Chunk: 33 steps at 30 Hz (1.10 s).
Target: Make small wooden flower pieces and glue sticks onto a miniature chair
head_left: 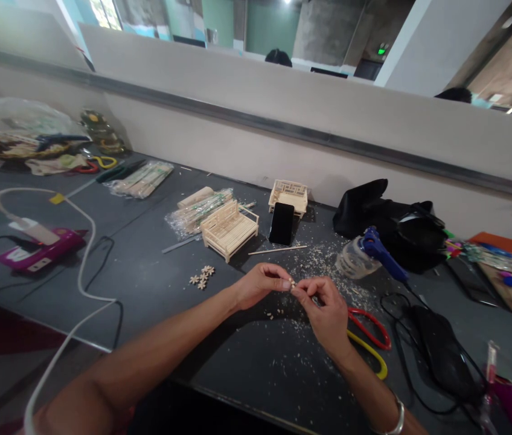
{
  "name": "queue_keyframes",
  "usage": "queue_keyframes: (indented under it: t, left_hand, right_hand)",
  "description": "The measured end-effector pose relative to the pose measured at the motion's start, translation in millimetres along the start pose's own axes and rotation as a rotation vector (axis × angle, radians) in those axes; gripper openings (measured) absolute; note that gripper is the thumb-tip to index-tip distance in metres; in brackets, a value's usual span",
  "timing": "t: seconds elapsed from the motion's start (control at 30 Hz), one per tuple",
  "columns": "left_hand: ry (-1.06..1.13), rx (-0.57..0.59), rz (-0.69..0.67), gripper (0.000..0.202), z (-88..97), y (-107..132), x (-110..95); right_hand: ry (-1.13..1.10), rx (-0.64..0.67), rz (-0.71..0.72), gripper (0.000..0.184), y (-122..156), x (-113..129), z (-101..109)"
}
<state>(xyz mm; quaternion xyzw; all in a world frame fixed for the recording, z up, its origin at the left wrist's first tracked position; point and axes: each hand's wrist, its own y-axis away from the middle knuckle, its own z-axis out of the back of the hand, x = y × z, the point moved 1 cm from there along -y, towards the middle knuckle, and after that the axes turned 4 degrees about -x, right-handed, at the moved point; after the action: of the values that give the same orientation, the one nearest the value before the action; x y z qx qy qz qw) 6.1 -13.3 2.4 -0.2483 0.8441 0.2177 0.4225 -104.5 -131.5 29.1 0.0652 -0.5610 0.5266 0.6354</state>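
Note:
Above the dark table, my left hand pinches a small pale wooden piece between thumb and fingers. My right hand meets it there, its thumb and fingertips closed on the same piece. The piece is too small to make out fully. Left of my hands lies a cluster of small wooden flower shapes. A miniature bench made of sticks stands beyond them. Farther back is a second miniature seat, with a black phone leaning against it. A thin stick lies in front of the phone.
Scissors with red and yellow handles lie beside my right forearm. A blue glue gun rests on a clear jar. Bagged sticks, a purple power strip with a white cable, and a black bag surround the work area.

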Motion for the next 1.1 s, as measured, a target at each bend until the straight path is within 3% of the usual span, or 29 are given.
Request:
queue_keyframes:
  t: [0.47, 1.1]
  left_hand:
    - [0.013, 0.021, 0.013, 0.033, -0.7, 0.5, -0.5]
    - [0.035, 0.003, 0.007, 0.033, 3.2, -1.8, 2.7]
  right_hand:
    - [0.015, 0.043, -0.005, 0.019, -0.8, -2.0, 0.3]
    - [0.131, 0.051, 0.268, 0.012, -1.4, 2.4, 0.2]
